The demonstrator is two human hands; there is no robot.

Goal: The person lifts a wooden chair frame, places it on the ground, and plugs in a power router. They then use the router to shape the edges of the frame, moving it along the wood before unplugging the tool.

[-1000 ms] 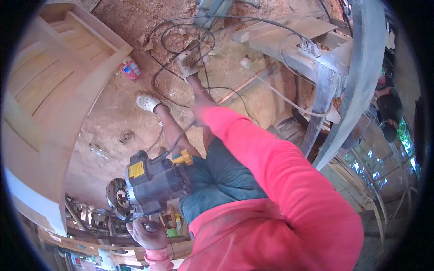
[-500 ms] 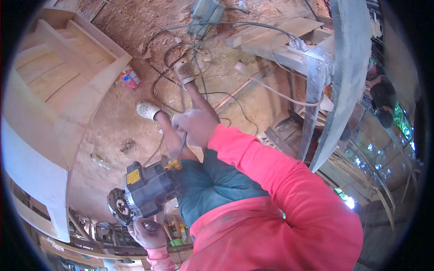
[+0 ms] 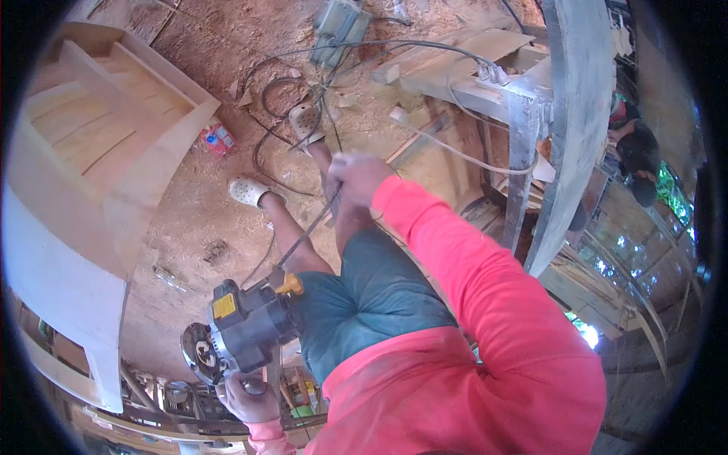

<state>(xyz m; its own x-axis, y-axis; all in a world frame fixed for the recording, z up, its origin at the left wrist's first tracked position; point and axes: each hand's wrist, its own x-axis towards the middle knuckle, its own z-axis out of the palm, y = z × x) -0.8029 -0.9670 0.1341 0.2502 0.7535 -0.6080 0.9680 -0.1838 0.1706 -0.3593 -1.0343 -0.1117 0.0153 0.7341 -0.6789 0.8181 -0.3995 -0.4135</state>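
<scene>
Two hands share one power tool: the left hand (image 3: 246, 396) grips a handle of the router (image 3: 243, 330) at hip height, while the right hand (image 3: 356, 176), probably closed, lifts its cord (image 3: 307, 233) clear above the sawdust floor (image 3: 189, 205)

A single head-worn fisheye camera looks steeply down the person's own body, seemingly twisted sideways, so the sawdust floor (image 3: 197, 205) fills the upper frame. It sits close above the red sleeve (image 3: 485, 288); the rim is dark and warped.
</scene>
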